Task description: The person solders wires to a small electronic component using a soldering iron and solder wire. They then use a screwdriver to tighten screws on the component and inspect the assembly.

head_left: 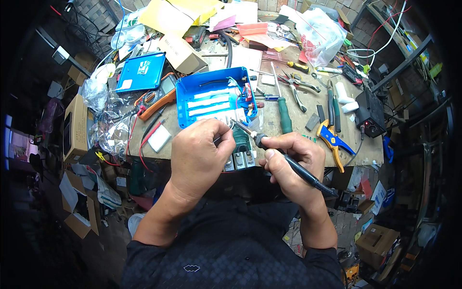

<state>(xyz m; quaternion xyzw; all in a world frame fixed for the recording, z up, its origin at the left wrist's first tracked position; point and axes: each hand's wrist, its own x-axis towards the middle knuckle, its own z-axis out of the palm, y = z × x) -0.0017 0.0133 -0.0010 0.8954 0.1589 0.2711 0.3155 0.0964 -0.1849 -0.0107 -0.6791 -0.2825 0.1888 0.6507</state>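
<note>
My right hand [301, 161] grips the black handle of a soldering iron [307, 176] like a pen. The iron's metal tip points up and left, close to the front wall of an open blue plastic box [181, 103]. Pinched closed beside the tip is my left hand [198, 151]; what its fingertips hold is hidden. Between the hands, a green piece [241, 138] and several block-like cells with metal terminals [239, 159] sit at the bench's near edge. White strips [208, 102] line the box's inside. Whether the tip touches anything I cannot tell.
A blue lid [140, 72] and an orange multimeter [158, 96] lie left of the box. To the right are a green-handled screwdriver [285, 115], pliers [298, 89], blue-orange wire strippers [333, 142] and a black soldering station [369, 113]. Papers and bags crowd the workbench's [163, 153] back.
</note>
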